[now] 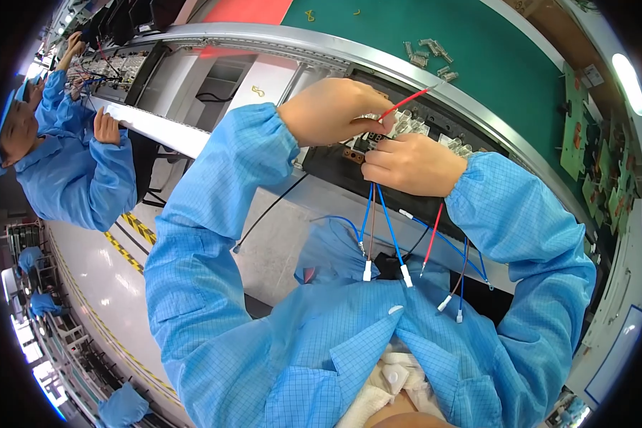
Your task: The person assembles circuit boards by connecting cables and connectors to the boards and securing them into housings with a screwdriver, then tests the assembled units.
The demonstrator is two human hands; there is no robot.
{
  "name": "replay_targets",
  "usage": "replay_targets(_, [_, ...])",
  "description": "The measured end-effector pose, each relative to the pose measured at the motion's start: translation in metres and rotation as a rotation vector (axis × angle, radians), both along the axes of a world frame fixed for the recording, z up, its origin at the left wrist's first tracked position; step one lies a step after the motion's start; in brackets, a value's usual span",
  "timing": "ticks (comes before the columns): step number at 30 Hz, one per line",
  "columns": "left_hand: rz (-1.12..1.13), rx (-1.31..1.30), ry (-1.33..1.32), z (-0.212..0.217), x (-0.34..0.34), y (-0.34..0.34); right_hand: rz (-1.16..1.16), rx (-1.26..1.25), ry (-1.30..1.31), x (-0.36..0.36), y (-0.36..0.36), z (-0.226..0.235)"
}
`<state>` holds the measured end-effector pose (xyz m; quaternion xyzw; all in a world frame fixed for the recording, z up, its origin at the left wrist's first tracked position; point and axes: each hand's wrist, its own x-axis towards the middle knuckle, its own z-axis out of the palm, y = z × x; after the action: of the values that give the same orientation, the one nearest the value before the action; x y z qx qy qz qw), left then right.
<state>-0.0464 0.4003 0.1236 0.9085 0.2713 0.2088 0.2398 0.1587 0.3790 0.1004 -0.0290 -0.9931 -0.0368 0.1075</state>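
Note:
My left hand (335, 113) is closed, thumb and fingers pinched at a red wire (409, 103) whose free end points up and to the right. Close beside it, my right hand (412, 164) has its fingers curled in over a circuit board (406, 125) with clear and white parts and a small dark digit display (375, 137). What its fingertips grip is hidden. Blue wires (389, 221) and a brown wire hang from beneath that hand, with white connectors (406, 276) at their ends. The board sits in a black tray (328, 167).
A metal rail (492, 121) runs behind the board. Beyond it, a green mat (378, 36) holds several clear small parts (429, 51). A black wire (271, 207) hangs off the near side. At left, a person in blue (78, 171) sits along the line.

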Motion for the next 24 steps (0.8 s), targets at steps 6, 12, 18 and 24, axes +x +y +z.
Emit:
replay_targets(6, [0.141, -0.085, -0.153, 0.004, -0.029, -0.014, 0.012, -0.018, -0.01, -0.003, 0.006, 0.009])
replay_targets(12, [0.12, -0.012, -0.137, 0.003, -0.04, -0.031, 0.022, -0.035, 0.021, 0.002, 0.007, 0.008])
replay_targets(18, [0.042, 0.035, -0.1, -0.01, -0.045, -0.042, 0.026, -0.053, -0.004, 0.005, 0.004, 0.012])
replay_targets(24, [-0.108, 0.269, 0.058, -0.021, -0.047, -0.041, 0.027, -0.073, -0.006, 0.009, 0.007, 0.0])
